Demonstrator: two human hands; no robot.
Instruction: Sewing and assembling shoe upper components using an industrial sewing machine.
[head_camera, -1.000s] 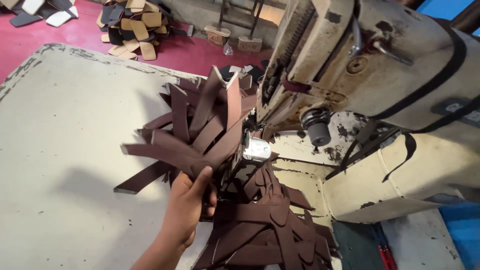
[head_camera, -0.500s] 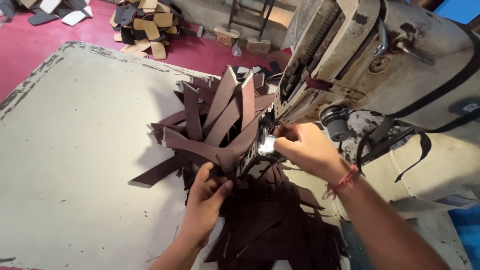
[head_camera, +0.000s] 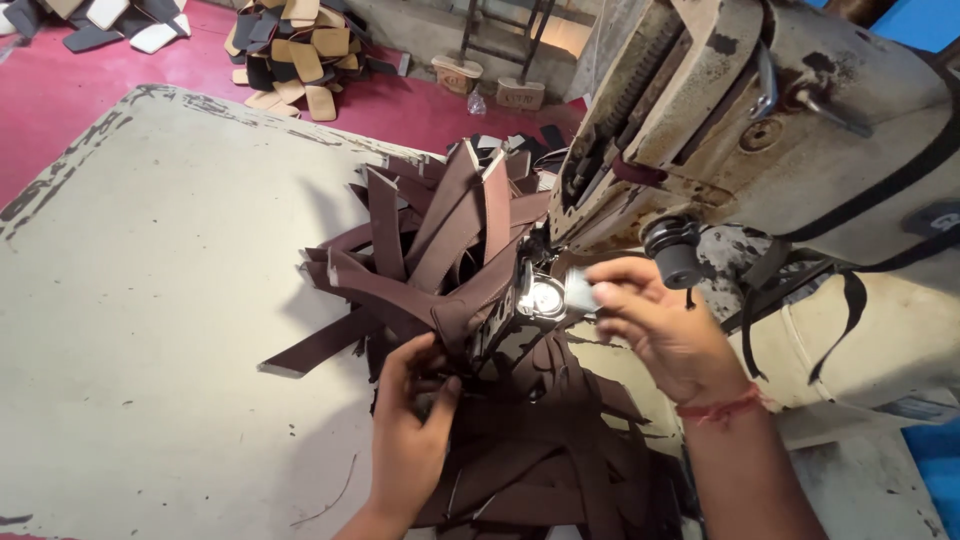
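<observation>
Dark brown leather straps (head_camera: 440, 250) piled, fanned upward beside sewing machine.

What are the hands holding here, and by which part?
The left hand pinches a brown leather strap at its near end, in the pile. The right hand rests its fingertips at the sewing machine's needle area; whether it grips anything cannot be told.

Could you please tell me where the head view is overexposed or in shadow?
Head view: glare whites out the round metal plate beside the right hand; the brown strips cast a dark shadow on the table; the left hand is evenly lit.
</observation>
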